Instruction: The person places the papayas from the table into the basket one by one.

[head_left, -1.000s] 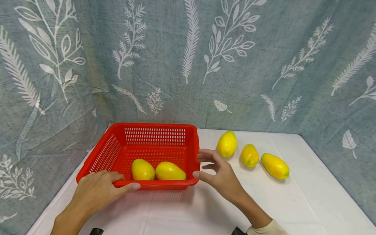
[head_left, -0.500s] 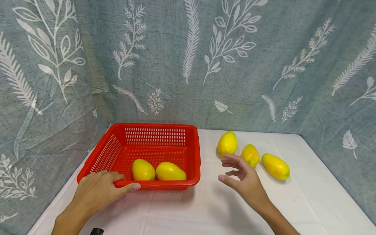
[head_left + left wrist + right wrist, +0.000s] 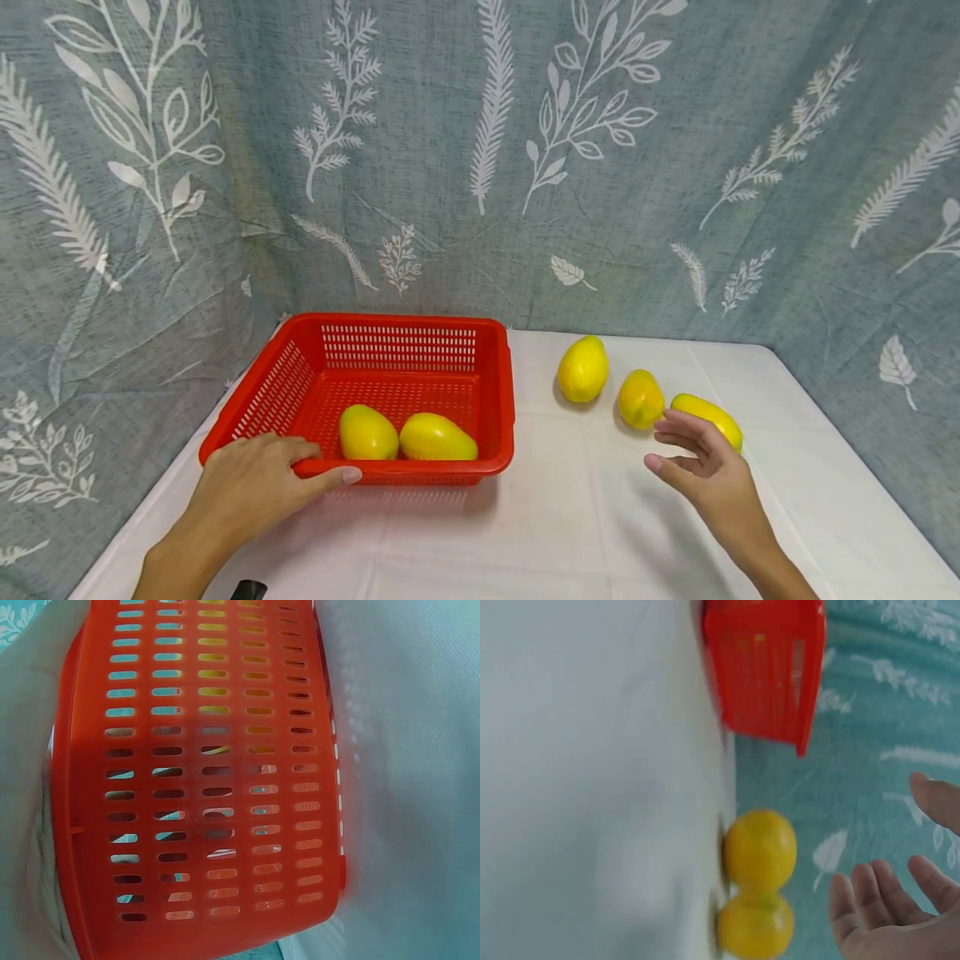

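A red plastic basket (image 3: pixel 405 379) with slotted walls sits on the left of the table. My left hand (image 3: pixel 251 487) grips its near left rim, thumb along the front edge and fingers over the inside. Two yellow mangoes (image 3: pixel 367 432) lie in the basket near its front wall. On the right, my right hand (image 3: pixel 708 483) hovers with relaxed, slightly bent fingers and nothing in them. It partly covers the rightmost long yellow fruit (image 3: pixel 708 414); contact cannot be told. Left of it lie a rounder yellow-orange fruit (image 3: pixel 641 399) and a yellow mango (image 3: pixel 583 369).
A white cloth (image 3: pixel 540 533) covers the table. Behind and at both sides hangs a blue-green curtain (image 3: pixel 450 258) with white leaf prints. A small black object (image 3: pixel 248 590) shows at the bottom edge near my left forearm.
My right hand has moved right, from beside the basket's right rim past the first fruits to the rightmost one. The left hand keeps its grip, and the basket has stayed in place.
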The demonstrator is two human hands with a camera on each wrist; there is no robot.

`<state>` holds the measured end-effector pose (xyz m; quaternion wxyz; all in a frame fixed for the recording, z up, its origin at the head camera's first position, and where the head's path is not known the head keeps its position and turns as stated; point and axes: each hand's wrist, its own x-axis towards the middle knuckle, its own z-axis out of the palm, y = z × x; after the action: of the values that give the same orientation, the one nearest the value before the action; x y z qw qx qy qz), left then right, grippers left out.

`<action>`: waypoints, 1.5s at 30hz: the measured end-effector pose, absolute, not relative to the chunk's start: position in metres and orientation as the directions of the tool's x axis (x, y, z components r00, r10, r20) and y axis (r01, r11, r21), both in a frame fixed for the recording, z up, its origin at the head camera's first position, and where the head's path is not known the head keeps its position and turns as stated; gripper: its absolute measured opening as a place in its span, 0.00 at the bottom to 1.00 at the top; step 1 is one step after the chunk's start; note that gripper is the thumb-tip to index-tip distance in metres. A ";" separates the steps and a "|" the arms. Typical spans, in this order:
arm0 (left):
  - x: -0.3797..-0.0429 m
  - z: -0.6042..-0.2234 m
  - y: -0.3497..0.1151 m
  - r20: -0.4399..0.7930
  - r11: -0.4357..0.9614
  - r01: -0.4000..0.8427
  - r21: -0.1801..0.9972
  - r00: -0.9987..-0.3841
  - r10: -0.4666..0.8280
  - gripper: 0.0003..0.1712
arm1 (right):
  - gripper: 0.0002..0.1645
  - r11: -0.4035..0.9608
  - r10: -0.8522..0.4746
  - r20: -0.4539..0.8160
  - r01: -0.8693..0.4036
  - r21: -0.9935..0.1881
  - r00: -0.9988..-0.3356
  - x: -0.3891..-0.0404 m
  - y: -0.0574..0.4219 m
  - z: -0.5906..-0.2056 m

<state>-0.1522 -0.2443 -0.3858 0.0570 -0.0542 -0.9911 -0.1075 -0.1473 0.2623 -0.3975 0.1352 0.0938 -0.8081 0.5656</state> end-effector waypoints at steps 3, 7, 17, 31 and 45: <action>-0.153 -0.385 -0.244 0.118 0.972 0.122 0.200 -0.988 0.100 0.46 | 0.34 0.397 0.043 0.306 -0.265 -0.879 -0.951 -0.143 0.277 -0.400; -0.153 -0.385 -0.245 0.109 0.972 0.120 0.201 -0.989 0.099 0.46 | 0.35 0.452 0.093 0.277 -0.208 -0.867 -0.956 -0.137 0.296 -0.405; -0.151 -0.385 -0.244 0.130 0.971 0.124 0.202 -0.987 0.098 0.45 | 0.42 0.539 0.283 0.187 -0.006 -0.842 -0.941 -0.132 0.329 -0.416; -0.152 -0.384 -0.244 0.132 0.970 0.126 0.208 -0.986 0.100 0.45 | 0.44 0.603 0.311 0.201 0.029 -0.797 -0.929 -0.139 0.351 -0.426; -0.151 -0.384 -0.245 0.136 0.970 0.127 0.208 -0.986 0.100 0.45 | 0.59 0.624 0.304 0.001 0.198 -0.756 -0.953 -0.162 0.359 -0.421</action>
<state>-0.1505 -0.2446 -0.3844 0.0626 -0.0574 -0.9905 -0.1085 -0.1621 0.3586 -0.4207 0.0646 -0.1397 -0.8987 0.4107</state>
